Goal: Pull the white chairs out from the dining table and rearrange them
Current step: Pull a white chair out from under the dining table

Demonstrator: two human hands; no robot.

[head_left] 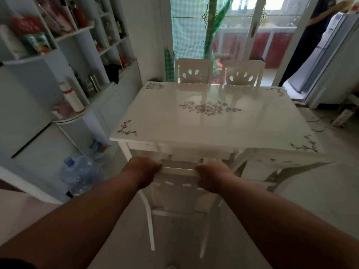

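Both my hands grip the top rail of the near chair at the dining table.

My left hand [142, 171] is clamped on the left end of the top rail of the near chair [177, 193], and my right hand [212, 174] is clamped on the right end, a stretch of bare rail between them; the chair stands at the near edge of the table [204, 123], its back just beside that edge; a second near chair [272, 169] sits to the right of it, pushed in under the table's near right corner; two more chairs stand at the table's far side, the far left chair [193, 71] and the far right chair [243, 73], both backs upright against the far edge; a big water bottle [77, 171] lies on the floor left of the table, below the shelves [77, 33]; a person [303, 45] stands beyond the table's far right corner.
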